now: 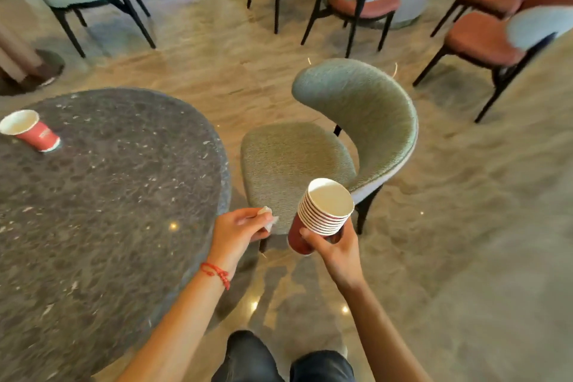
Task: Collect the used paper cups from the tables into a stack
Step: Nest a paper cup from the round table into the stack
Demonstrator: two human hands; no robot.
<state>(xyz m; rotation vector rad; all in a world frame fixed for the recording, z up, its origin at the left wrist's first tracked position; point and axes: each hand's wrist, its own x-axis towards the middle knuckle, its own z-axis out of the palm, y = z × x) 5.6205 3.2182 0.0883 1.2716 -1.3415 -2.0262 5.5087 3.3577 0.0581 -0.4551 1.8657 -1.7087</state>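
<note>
My right hand [333,250] grips a stack of several red paper cups [322,214] with white rims, tilted, held above the floor beside a green chair. My left hand [238,228] pinches a small crumpled white tissue [269,218] just past the edge of the round dark stone table [108,211]. One single red paper cup [31,130] stands upright at the far left of that table, well away from both hands.
The green upholstered chair [335,139] stands between the table and open floor, right in front of my hands. More chairs with black legs [356,0] line the back and right. A column base [37,71] sits at far left.
</note>
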